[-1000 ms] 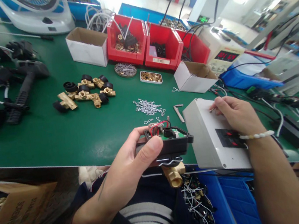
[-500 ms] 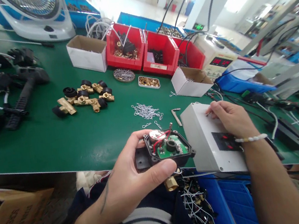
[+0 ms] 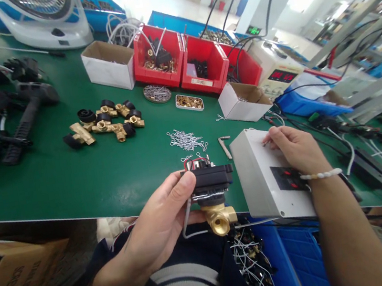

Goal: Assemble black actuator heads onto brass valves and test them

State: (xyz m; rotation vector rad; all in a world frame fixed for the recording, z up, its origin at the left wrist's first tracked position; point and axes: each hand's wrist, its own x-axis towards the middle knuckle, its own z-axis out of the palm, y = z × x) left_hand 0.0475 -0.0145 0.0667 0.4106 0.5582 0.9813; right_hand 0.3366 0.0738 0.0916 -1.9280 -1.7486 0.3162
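Observation:
My left hand [image 3: 167, 209] grips a motorized valve [image 3: 213, 178], its black housing on top and its brass body [image 3: 220, 219] below, with the round port turned toward me. Red wires and metal parts stick up from the open top of the housing. A white cable loops down beside the brass. My right hand [image 3: 295, 148] rests over a grey control box [image 3: 257, 176], thumb and forefinger pinched on a small metal toggle switch [image 3: 264, 143] on its face. Beside the box lies a bent metal tool [image 3: 225, 147], near a pile of cotter pins [image 3: 186, 140].
Brass valve bodies [image 3: 105, 127] with black caps lie left of centre. Red bins [image 3: 160, 73], white cartons [image 3: 109, 71] and a power supply [image 3: 275, 69] line the back. A fan [image 3: 50, 30] stands back left. Below the edge, a blue crate [image 3: 279, 264] holds cabled valves.
My left hand has tipped the valve, so the circuit board inside is now out of sight and the brass port shows. My right hand stays at the switch.

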